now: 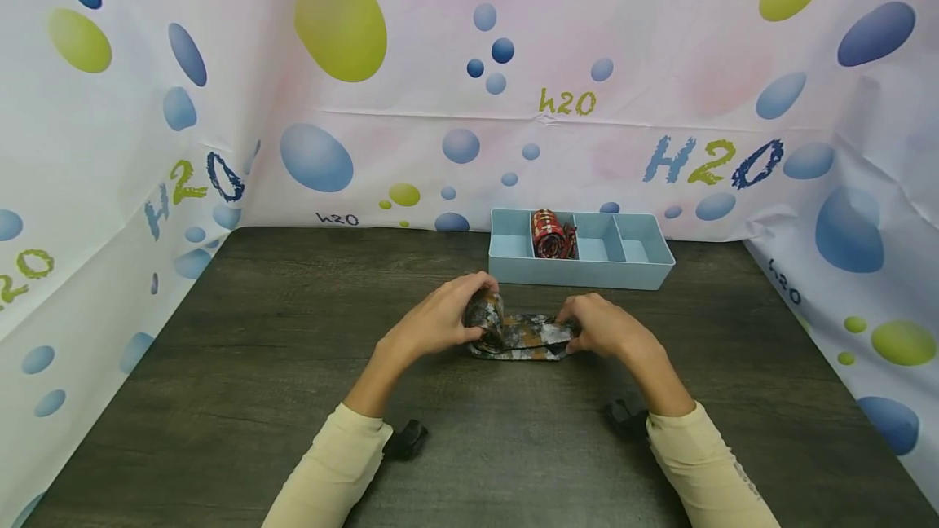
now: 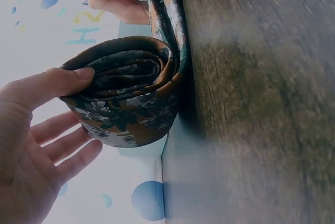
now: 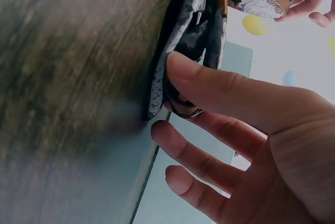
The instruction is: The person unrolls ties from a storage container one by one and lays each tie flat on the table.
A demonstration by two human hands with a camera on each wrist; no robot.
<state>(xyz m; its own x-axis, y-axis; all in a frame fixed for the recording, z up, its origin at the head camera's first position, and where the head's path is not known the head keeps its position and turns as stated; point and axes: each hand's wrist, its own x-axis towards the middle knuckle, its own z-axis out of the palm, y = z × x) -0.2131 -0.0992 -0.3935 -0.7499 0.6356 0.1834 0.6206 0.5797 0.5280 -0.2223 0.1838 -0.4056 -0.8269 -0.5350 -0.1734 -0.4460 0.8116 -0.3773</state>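
A necktie (image 1: 530, 334) with a dark, grey and orange floral pattern lies partly rolled on the table in the head view. My left hand (image 1: 438, 318) holds the rolled part, its thumb (image 2: 78, 77) on the coil's edge in the left wrist view. The coil (image 2: 131, 122) stands on its side, with a flat doubled strip running from it. At the strip's other end, my right hand (image 1: 606, 324) pinches the cloth (image 3: 180, 77) between thumb and forefinger. Its other fingers (image 3: 196, 164) are spread below, beside the table surface.
Behind the hands stands a light blue divided box (image 1: 579, 271) with a red patterned rolled tie (image 1: 550, 235) in one compartment. The dark wooden table (image 1: 257, 332) meets a white printed sheet (image 1: 411, 145) at the back and sides.
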